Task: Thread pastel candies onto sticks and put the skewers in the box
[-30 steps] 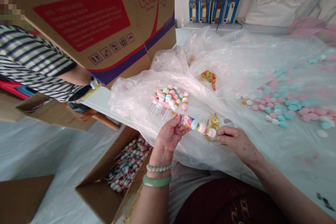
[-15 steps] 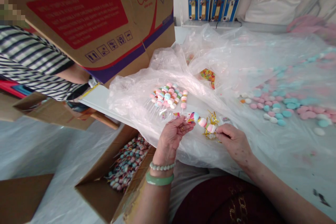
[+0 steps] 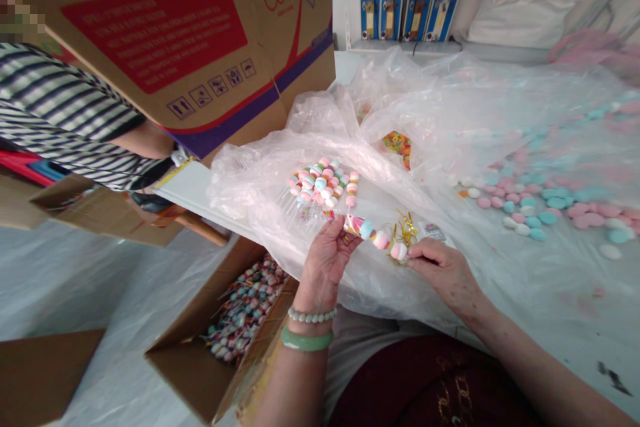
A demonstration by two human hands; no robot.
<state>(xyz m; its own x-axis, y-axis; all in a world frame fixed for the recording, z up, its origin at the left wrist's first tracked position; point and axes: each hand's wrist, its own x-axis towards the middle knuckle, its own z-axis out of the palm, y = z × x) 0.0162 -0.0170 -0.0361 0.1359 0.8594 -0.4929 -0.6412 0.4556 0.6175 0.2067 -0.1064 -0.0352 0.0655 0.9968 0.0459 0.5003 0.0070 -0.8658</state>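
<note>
A skewer of pink, white and blue marshmallows (image 3: 381, 240) spans the gap between my hands, over the plastic-covered table. My left hand (image 3: 326, 259), with a beaded bracelet and a green bangle on its wrist, pinches a small printed plastic wrapper (image 3: 353, 224) around the skewer's left end. At the other end, my right hand (image 3: 447, 277) grips the skewer between thumb and forefinger, by the white marshmallow; the stick is mostly hidden. Gold twist ties (image 3: 408, 229) lie just behind the skewer. A pile of marshmallow skewers (image 3: 320, 183) rests beyond my left hand.
Loose marshmallows (image 3: 530, 207) spread across the plastic sheet (image 3: 480, 120) at right. A large carton (image 3: 210, 100) stands at back left. Below the table edge, an open box (image 3: 185, 380) holds many marshmallow skewers. A person in a striped shirt (image 3: 65, 100) is behind the carton.
The skewer has shifted slightly left and tilts more, its right end lower and nearer me. The wrapper has moved left with my left fingers. Both hands keep their grip.
</note>
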